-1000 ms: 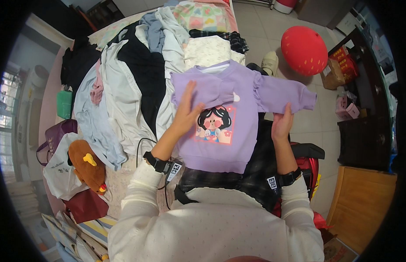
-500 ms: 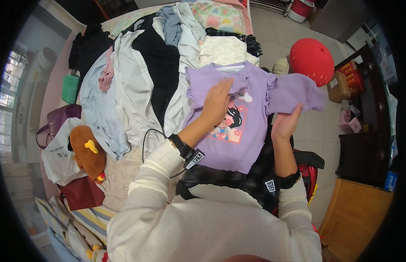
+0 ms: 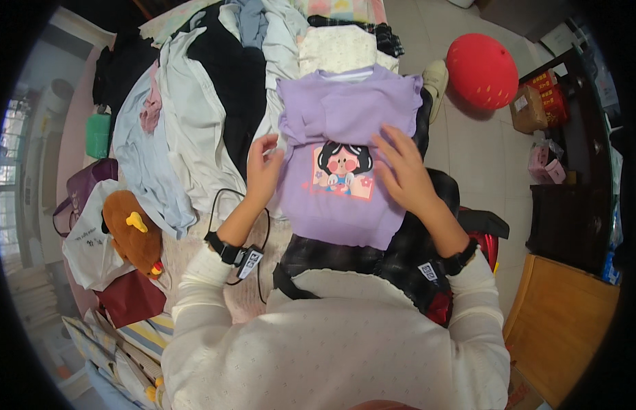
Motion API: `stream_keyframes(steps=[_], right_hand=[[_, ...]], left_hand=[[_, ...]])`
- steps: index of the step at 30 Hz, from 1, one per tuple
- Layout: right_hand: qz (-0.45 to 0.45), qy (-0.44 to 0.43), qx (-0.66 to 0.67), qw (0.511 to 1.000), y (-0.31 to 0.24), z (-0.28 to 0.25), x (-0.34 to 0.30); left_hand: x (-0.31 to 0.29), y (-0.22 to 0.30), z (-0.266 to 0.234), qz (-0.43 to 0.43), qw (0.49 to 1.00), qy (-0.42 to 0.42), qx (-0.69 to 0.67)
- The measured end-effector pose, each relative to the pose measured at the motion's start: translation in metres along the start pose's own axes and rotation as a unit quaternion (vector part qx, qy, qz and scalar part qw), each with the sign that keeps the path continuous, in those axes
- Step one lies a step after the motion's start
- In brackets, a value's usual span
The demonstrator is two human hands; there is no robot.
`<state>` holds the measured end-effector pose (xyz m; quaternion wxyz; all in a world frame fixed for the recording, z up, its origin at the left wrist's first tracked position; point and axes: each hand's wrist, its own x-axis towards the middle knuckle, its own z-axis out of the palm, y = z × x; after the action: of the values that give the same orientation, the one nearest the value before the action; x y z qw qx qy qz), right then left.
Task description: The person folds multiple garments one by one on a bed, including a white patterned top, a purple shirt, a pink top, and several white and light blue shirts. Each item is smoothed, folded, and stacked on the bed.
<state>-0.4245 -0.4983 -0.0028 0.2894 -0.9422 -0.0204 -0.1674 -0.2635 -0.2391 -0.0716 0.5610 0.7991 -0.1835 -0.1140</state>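
A purple sweatshirt with ruffled shoulders and a cartoon print lies front up before me, partly over my dark-trousered lap. Both sleeves are folded inward across its upper chest. My left hand is at the garment's left edge, fingers apart and slightly bent, holding nothing. On the opposite side my right hand hovers or rests at the right edge with fingers spread; contact with the cloth is hard to tell. Just beyond the collar sits a folded cream patterned garment.
White shirts, black clothing and a light blue garment cover the bed's left side. A brown plush toy and a white bag lie nearer. A red balloon-like ball and a wooden cabinet stand at right.
The right sleeve, stretched out to the side before, is now folded over the chest. My left hand has moved off the chest to the left edge; my right hand has come inward.
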Motion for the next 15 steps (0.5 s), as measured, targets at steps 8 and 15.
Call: stream_keyframes(steps=[8, 15], right_hand=[[-0.194, -0.056, -0.211, 0.956, 0.004, -0.002, -0.110], [-0.089, -0.039, -0.066, 0.993, 0.009, -0.001, -0.098]], left_hand=[[-0.067, -0.023, -0.040, 0.398, 0.804, -0.245, 0.367], [-0.055, -0.029, -0.034, 0.330, 0.918, -0.161, 0.150]])
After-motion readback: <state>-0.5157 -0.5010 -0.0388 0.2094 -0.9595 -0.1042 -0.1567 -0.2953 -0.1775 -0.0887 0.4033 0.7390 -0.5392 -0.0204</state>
